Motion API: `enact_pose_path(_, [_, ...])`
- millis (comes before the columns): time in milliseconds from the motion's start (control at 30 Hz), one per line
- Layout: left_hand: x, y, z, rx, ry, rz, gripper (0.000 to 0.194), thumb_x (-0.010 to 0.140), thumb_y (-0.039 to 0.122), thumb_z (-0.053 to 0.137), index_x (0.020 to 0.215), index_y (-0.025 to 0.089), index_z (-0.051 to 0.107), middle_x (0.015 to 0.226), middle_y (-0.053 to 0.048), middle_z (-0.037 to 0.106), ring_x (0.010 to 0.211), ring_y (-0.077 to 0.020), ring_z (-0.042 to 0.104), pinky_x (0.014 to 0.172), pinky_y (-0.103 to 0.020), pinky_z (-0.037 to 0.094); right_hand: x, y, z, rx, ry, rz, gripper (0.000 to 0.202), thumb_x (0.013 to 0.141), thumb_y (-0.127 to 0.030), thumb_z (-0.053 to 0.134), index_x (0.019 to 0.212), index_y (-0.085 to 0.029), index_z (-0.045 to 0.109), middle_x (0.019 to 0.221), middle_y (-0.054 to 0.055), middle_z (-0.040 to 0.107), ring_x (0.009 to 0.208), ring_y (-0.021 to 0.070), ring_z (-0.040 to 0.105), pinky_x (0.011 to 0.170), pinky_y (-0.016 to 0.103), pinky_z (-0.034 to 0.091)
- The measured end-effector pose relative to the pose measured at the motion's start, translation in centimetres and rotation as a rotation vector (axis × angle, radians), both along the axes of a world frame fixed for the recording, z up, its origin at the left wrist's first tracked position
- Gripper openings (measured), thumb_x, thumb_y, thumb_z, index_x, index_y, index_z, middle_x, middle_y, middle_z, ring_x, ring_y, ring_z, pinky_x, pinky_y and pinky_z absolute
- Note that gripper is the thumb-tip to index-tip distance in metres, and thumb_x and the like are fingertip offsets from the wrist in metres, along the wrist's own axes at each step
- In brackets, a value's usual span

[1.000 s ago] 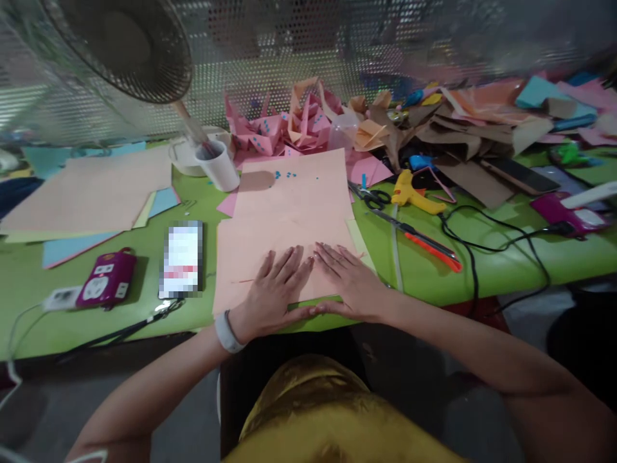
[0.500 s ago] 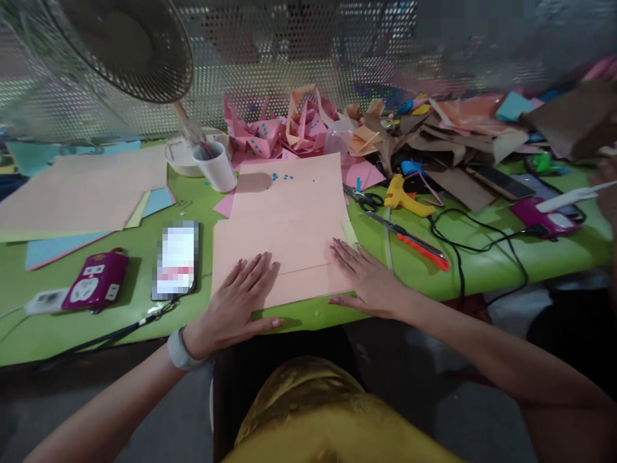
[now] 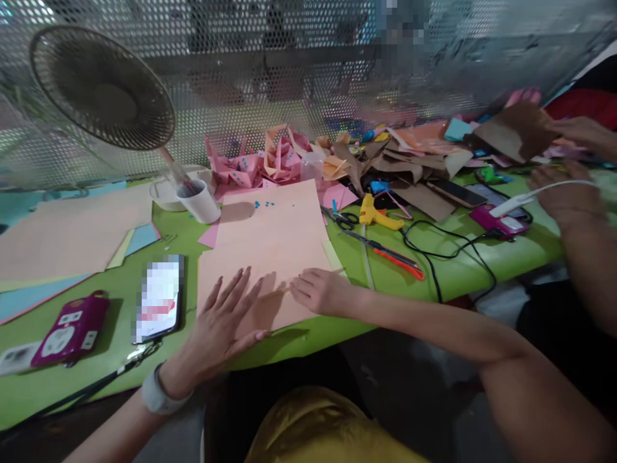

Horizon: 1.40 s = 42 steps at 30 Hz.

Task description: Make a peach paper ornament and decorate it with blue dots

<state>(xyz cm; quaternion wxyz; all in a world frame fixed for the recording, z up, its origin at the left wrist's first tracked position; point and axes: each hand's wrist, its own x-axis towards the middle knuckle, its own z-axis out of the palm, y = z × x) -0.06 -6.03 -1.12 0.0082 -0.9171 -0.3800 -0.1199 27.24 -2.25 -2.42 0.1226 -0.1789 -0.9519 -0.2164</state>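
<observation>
My left hand (image 3: 224,321) lies spread on the lower left of a peach paper sheet (image 3: 245,260) at the table's front edge. Over the lower right of this sheet is my right hand (image 3: 321,292). Its fingers are close together and bent, the tips pressed on the paper at a crease; its thumb is hidden. Another peach sheet (image 3: 274,222) lies beyond, with small blue bits (image 3: 263,204) scattered on it. A pale yellow paper edge (image 3: 333,256) shows at the right side.
Scissors (image 3: 348,220), a yellow glue gun (image 3: 378,215) and a red-handled cutter knife (image 3: 400,262) lie right. Left are a phone (image 3: 159,299), a purple power strip (image 3: 70,328) and stacked paper (image 3: 72,238). Behind stand a cup (image 3: 201,204) and fan (image 3: 110,96). A co-worker's hands (image 3: 563,190) are far right.
My right hand has moved left over the sheet, its fingers going from spread flat to bent together. My left hand stays spread on the paper. The view has shifted, showing the co-worker's arms more.
</observation>
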Motion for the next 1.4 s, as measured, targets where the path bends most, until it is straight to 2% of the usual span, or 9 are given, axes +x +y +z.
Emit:
enact_pose_path(133, [0.6,0.3,2.0,0.028,-0.171,0.0,0.055,0.094,0.039,0.051,0.144,0.018,0.042,0.151,-0.016,0.04,0.138,-0.032,0.038,0.111,-0.048,0.032,-0.4,0.3,0.2,0.054,-0.04,0.032,0.023,0.095,-0.005,0.04,0.096,-0.007,0.063,0.091,0.014,0.068,0.075,0.0182,0.06,0.074,0.036,0.049])
enact_pose_path(267, [1.7,0.3,3.2,-0.138,-0.399,-0.042,0.02,0.094,0.026,0.05,0.101,0.018,0.067,0.096,-0.009,0.07,0.088,-0.0194,0.065,0.076,-0.029,0.05,-0.8,0.4,0.9,-0.007,-0.101,0.022,0.02,0.09,-0.003,0.043,0.09,-0.006,0.062,0.082,0.013,0.065,0.072,0.0203,0.06,0.061,0.033,0.047])
enact_pose_path(367, [2.5,0.3,3.2,-0.392,-0.474,-0.011,0.032,0.096,0.031,0.047,0.076,0.018,0.068,0.07,-0.005,0.067,0.065,-0.0153,0.062,0.06,-0.025,0.046,-1.0,0.5,1.1,-0.006,-0.102,0.001,0.019,0.088,-0.003,0.044,0.087,-0.007,0.063,0.079,0.012,0.065,0.071,0.0213,0.06,0.062,0.035,0.049])
enact_pose_path(433, [2.9,0.4,3.1,-0.587,-0.499,0.119,0.042,0.095,0.041,0.046,0.068,0.017,0.067,0.064,-0.005,0.066,0.058,-0.0152,0.06,0.055,-0.025,0.045,-0.9,0.8,1.0,0.053,-0.03,-0.025,0.018,0.088,-0.003,0.046,0.086,-0.007,0.063,0.076,0.011,0.065,0.069,0.0204,0.06,0.067,0.036,0.051])
enact_pose_path(600, [4.2,1.8,2.5,-1.188,-0.831,0.447,0.048,0.084,0.061,0.057,0.093,0.017,0.073,0.087,-0.01,0.074,0.081,-0.0245,0.07,0.068,-0.033,0.057,-1.0,1.3,1.2,0.216,0.224,-0.09,0.018,0.092,-0.007,0.047,0.086,-0.01,0.063,0.075,0.008,0.066,0.067,0.0166,0.058,0.08,0.037,0.052])
enact_pose_path(700, [5.5,2.6,2.3,-1.364,-1.193,0.461,0.042,0.081,0.055,0.065,0.099,0.017,0.072,0.108,-0.012,0.072,0.104,-0.0266,0.066,0.09,-0.04,0.054,-1.5,1.2,1.5,0.252,0.272,-0.074,0.021,0.093,-0.007,0.044,0.087,-0.011,0.064,0.077,0.007,0.066,0.067,0.016,0.057,0.09,0.04,0.05])
enact_pose_path(933, [7.2,4.4,1.7,-1.257,-1.553,0.349,0.024,0.081,0.039,0.073,0.079,0.015,0.073,0.091,-0.007,0.074,0.094,-0.0195,0.068,0.101,-0.038,0.048,-2.3,2.4,2.1,0.166,0.384,-0.109,0.016,0.091,-0.011,0.051,0.087,-0.012,0.066,0.077,0.005,0.066,0.071,0.0172,0.057,0.092,0.039,0.044])
enact_pose_path(1233, [7.0,6.8,0.5,-1.037,-1.66,0.28,0.027,0.077,0.039,0.076,0.091,0.016,0.071,0.1,-0.005,0.073,0.098,-0.0171,0.067,0.102,-0.038,0.048,-3.5,6.0,2.5,-0.456,0.583,-0.323,0.006,0.088,-0.023,0.067,0.088,-0.018,0.065,0.089,0.004,0.066,0.091,0.0191,0.059,0.081,0.034,0.037])
enact_pose_path(1400, [6.9,7.1,0.0,-1.033,-1.686,0.338,0.031,0.074,0.041,0.079,0.09,0.015,0.072,0.092,-0.005,0.074,0.087,-0.0144,0.068,0.093,-0.031,0.051,-3.9,5.9,2.0,-0.429,0.684,-0.312,0.005,0.085,-0.023,0.068,0.084,-0.019,0.067,0.099,0.008,0.065,0.099,0.0232,0.058,0.088,0.039,0.04])
